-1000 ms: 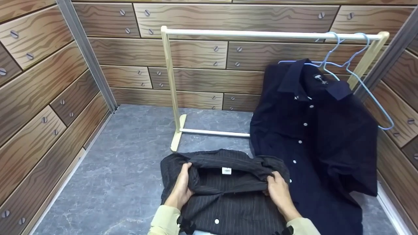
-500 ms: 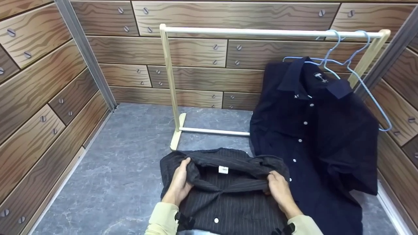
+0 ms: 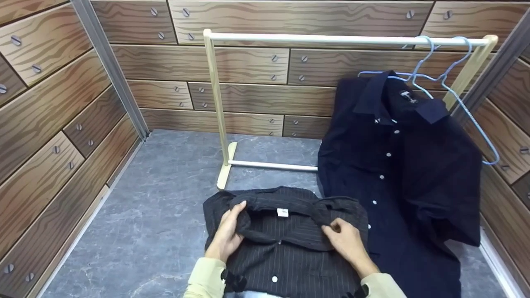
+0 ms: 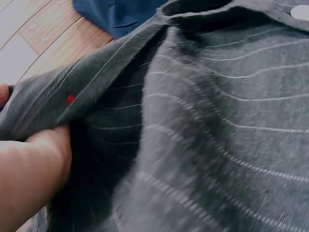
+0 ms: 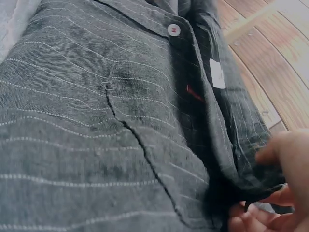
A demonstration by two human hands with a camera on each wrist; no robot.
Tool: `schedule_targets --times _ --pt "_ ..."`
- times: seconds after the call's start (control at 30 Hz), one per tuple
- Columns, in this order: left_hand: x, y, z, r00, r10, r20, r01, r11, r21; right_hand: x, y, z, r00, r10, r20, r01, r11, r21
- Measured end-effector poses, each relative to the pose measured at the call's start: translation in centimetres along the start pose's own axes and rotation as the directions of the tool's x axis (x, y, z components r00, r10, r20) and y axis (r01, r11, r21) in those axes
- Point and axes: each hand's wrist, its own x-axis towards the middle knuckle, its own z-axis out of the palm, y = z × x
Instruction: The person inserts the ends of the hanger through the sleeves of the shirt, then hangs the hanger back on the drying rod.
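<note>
A dark pinstriped shirt (image 3: 298, 265) lies front up on the grey floor, its collar opening facing away and a white label (image 3: 283, 212) showing inside. My left hand (image 3: 227, 231) grips the left side of the collar, thumb on the inner face, as the left wrist view also shows. On the right side my right hand (image 3: 345, 241) has bent fingers at the collar edge. The right wrist view has cloth between the thumb (image 5: 270, 153) and the lower fingers, partly hidden. A white button (image 3: 275, 279) sits on the shirt front.
A clothes rack (image 3: 265, 38) stands behind the shirt. Two blue hangers (image 3: 470, 111) hang at its right end, near a navy shirt (image 3: 360, 145) that reaches down to the floor beside the striped one. Wood-patterned walls (image 3: 248, 99) enclose the floor (image 3: 165, 198).
My right hand has shifted left along the collar and its fingers have changed their hold. The right part of the collar now lies more folded over. My left hand stays at its side.
</note>
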Motion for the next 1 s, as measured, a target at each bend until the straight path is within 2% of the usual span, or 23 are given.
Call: schedule_targets --times 0.1,0.27,0.37,0.47,0.6,0.77,0.87,1.0 --pt "0.1 -0.3 0.2 1.000 -0.002 -0.031 0.003 1.000 0.022 0.1 -0.1 0.2 0.999 -0.042 0.017 0.042 0.999 -0.019" --pt "0.1 -0.3 0.2 0.996 0.048 -0.070 -0.051 0.998 -0.036 0.0 0.3 0.0 0.999 -0.017 0.029 0.016 0.999 0.033" --pt "0.1 -0.1 0.3 0.996 0.078 -0.047 -0.082 0.993 -0.083 -0.1 0.7 -0.3 0.998 0.041 0.043 -0.045 0.993 0.106" --pt "0.1 0.1 0.3 0.994 0.111 0.001 -0.111 0.988 -0.104 -0.2 1.0 -0.5 0.994 0.087 0.061 -0.098 0.975 0.200" --pt "0.0 0.1 -0.2 0.991 0.133 0.024 -0.131 0.990 -0.045 -0.4 1.1 -0.5 0.992 0.111 0.056 -0.122 0.957 0.263" --pt "0.1 -0.1 -1.6 0.998 0.051 -0.024 -0.048 0.993 0.109 -0.4 1.2 -0.5 0.994 0.108 0.025 -0.111 0.965 0.238" --pt "0.0 -0.4 -2.4 0.999 0.018 -0.026 -0.013 0.982 0.189 -0.4 1.4 -0.6 0.994 0.107 0.028 -0.111 0.963 0.245" --pt "0.1 -0.9 -2.7 0.998 0.043 -0.044 -0.029 0.962 0.272 -0.5 1.7 -0.8 0.995 0.099 0.006 -0.097 0.957 0.273"
